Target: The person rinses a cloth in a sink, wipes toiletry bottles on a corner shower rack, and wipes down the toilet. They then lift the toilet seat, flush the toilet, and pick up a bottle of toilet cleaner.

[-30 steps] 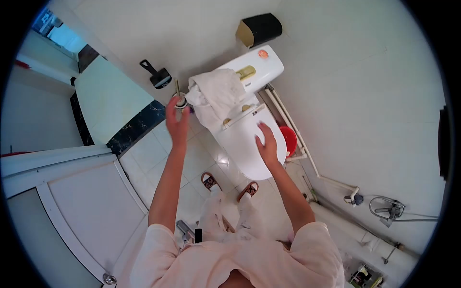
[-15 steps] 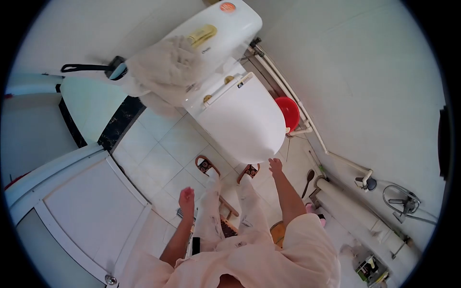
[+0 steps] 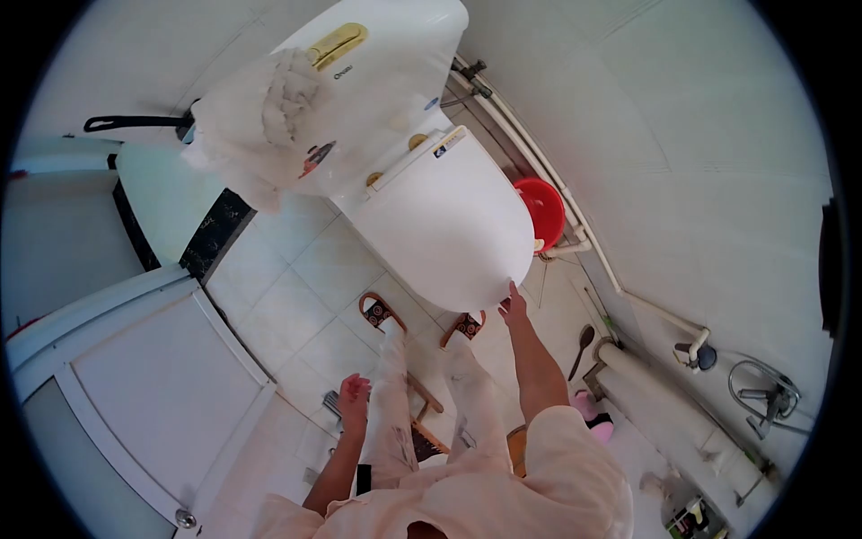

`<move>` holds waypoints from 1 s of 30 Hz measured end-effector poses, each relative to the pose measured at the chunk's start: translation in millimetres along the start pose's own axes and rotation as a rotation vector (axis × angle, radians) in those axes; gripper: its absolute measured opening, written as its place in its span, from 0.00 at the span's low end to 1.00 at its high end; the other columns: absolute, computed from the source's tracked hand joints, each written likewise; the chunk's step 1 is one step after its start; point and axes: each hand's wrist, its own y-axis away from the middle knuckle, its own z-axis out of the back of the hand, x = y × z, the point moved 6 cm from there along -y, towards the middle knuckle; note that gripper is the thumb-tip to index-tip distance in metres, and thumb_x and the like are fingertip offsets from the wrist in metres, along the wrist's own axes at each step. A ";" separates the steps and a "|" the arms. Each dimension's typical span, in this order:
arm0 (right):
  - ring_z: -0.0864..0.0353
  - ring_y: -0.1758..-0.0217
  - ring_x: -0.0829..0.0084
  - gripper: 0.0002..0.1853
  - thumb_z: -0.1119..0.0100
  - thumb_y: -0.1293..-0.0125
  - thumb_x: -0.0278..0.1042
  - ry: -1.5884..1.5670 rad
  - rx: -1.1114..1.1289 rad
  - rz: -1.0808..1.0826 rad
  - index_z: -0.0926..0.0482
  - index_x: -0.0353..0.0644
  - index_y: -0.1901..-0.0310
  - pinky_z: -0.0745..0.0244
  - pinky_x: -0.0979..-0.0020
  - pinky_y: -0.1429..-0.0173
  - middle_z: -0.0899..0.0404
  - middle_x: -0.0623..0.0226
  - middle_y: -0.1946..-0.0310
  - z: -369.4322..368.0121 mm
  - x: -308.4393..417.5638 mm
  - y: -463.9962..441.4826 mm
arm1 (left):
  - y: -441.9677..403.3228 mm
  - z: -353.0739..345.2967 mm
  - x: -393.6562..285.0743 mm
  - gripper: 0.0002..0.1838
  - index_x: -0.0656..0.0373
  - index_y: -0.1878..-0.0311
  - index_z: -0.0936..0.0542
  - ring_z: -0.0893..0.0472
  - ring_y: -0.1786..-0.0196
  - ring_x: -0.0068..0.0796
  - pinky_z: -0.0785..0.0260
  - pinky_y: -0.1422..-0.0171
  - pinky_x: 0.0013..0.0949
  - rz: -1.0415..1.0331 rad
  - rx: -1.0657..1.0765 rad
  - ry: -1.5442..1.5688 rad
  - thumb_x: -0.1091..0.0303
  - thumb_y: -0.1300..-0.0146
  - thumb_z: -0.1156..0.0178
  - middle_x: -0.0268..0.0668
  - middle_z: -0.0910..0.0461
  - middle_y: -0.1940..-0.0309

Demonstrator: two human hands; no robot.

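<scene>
My right hand (image 3: 513,305) is at the front edge of the closed white toilet lid (image 3: 444,225), its fingers apart and partly hidden under the rim. Nothing shows in it. My left hand (image 3: 355,392) hangs beside my left leg with its fingers loosely curled, apart from one another and holding nothing visible. A pale cloth (image 3: 256,121) drapes over the left end of the toilet tank (image 3: 395,67). The gold flush button (image 3: 338,45) shows beside the cloth.
A red bucket (image 3: 541,214) stands right of the toilet by wall pipes. My sandalled feet are before the toilet, with a small wooden stool (image 3: 429,442) behind. A white door (image 3: 171,386) is at left, a shower mixer (image 3: 763,395) at right.
From above the lid and left of it, both hands have drawn back towards my body; the right then reached the lid's front edge. The view has moved closer to the toilet.
</scene>
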 end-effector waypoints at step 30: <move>0.31 0.82 0.83 0.19 0.40 0.38 0.53 0.099 0.096 0.416 0.28 0.50 0.79 0.46 0.81 0.79 0.29 0.77 0.84 34.8 66.3 118.0 | 19.7 -6.0 13.3 0.11 0.66 0.50 0.27 0.21 0.61 0.26 0.25 0.55 0.28 -0.066 0.055 0.135 0.75 0.35 0.46 0.39 0.21 0.63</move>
